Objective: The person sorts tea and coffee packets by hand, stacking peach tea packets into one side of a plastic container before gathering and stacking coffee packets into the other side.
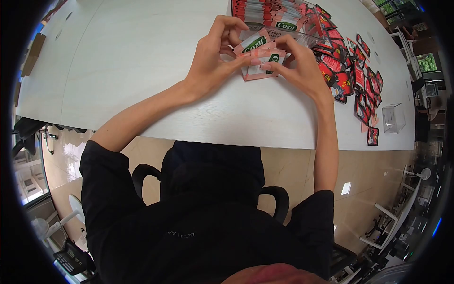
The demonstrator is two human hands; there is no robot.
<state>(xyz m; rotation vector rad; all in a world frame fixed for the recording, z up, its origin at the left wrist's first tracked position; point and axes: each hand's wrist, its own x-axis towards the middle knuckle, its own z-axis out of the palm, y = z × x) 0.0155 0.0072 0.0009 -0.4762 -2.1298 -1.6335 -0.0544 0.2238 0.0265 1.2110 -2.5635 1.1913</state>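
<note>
Several pink and white Cozy sachets [261,72] are held between my two hands, just in front of a clear box. My left hand [215,59] is closed on their left side, thumb across the front of the lower sachet. From the right, my right hand [300,66] pinches the same sachets, its thumb on the front one beside the green label. An upper sachet [254,42] leans tilted behind the lower ones. Directly beyond my fingers stands the clear box [307,40], filled with rows of pink and red sachets [257,13].
A loose pile of red and black sachets [359,87] spreads over the right side of the white table [142,28]. Near the right edge stands a small clear container [393,118]. A chair armrest [276,201] is below the table's front edge.
</note>
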